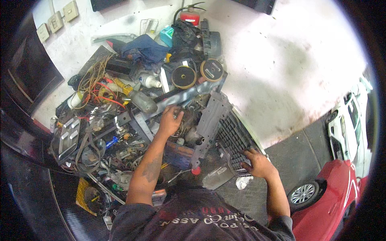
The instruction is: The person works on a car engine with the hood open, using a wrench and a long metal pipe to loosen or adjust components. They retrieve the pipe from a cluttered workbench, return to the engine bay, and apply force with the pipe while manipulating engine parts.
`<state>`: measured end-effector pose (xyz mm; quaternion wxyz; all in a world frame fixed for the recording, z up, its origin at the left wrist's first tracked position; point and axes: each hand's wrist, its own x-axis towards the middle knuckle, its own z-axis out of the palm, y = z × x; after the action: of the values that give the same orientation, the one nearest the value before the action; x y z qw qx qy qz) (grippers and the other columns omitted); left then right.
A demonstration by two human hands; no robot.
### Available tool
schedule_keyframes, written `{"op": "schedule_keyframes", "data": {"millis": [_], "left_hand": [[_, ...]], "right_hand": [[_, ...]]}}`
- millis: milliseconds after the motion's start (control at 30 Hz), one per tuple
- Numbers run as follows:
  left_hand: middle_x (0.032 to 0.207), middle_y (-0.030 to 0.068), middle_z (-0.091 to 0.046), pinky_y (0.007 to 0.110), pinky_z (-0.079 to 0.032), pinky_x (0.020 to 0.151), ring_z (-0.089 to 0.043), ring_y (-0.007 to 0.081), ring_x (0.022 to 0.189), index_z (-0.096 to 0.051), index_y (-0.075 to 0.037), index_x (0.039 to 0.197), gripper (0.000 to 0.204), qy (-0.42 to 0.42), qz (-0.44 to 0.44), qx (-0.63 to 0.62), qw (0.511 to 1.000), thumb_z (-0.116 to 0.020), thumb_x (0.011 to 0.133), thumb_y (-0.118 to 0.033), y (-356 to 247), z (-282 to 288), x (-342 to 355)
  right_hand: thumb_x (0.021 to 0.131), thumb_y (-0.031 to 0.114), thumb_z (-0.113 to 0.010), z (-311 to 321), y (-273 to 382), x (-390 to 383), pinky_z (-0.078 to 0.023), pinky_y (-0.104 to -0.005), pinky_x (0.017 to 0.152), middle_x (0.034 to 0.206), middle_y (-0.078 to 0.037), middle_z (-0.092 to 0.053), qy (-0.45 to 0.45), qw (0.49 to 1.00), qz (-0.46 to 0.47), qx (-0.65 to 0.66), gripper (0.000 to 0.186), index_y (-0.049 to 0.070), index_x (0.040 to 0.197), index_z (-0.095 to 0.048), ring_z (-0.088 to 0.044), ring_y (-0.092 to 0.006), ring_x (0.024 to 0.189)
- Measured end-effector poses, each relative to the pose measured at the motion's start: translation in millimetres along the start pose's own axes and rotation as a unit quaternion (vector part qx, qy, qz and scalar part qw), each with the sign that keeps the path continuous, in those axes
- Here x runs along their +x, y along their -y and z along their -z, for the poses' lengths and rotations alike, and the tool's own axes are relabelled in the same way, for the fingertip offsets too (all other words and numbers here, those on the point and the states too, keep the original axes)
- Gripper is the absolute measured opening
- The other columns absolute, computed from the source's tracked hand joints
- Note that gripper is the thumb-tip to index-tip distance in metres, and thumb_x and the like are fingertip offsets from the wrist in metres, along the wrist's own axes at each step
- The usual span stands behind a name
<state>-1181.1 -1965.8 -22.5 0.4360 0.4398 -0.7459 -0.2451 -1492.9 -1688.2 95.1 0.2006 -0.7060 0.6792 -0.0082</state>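
My left hand (172,118) reaches over the cluttered shelf, beside a long grey metal bar (163,105). Its thumb stands apart from the bent fingers, and I see nothing held in it. My right hand (259,164) rests on a black slatted car grille (234,134), fingers bent and spread across the slats. The grille leans at the right end of the shelf. Against its left side stands a grey perforated plastic panel (212,120). Below the grille sits a worn grey plate-like piece (218,176).
Two round polishing pads (184,77) lie behind the bar, near a clear spray bottle (142,100). Coiled cables (94,76) and loose parts crowd the left. A red fire extinguisher (189,17) stands at the back. A red car (327,197) is parked to the right.
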Motion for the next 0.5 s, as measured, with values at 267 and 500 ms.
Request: {"op": "schedule_keyframes", "data": {"millis": [267,500], "left_hand": [[0.107,0.0216,-0.060,0.051,-0.043,0.093,-0.055,0.0429,0.106,-0.065,0.000,0.102,0.029,-0.141,0.084,0.082,0.983,-0.062,0.092,-0.026,60.3,-33.9,119.2],[0.119,0.0232,-0.059,0.057,-0.037,0.099,-0.048,0.0449,0.117,-0.067,0.001,0.104,0.041,-0.182,0.165,0.334,0.910,-0.052,0.096,-0.036,111.5,-83.5,150.9]], "right_hand": [[0.083,0.022,-0.071,143.0,43.8,195.0,-0.051,-0.0448,0.092,0.130,-0.022,-0.055,-0.137,0.979,0.119,0.089,0.061,0.003,0.136,-0.048,-0.062,-0.0388,0.108],[0.088,0.028,-0.071,280.1,70.3,452.3,-0.052,-0.0421,0.092,0.131,-0.026,-0.056,-0.270,0.939,0.169,0.128,0.067,-0.006,0.139,-0.043,-0.065,-0.0325,0.108]]}}
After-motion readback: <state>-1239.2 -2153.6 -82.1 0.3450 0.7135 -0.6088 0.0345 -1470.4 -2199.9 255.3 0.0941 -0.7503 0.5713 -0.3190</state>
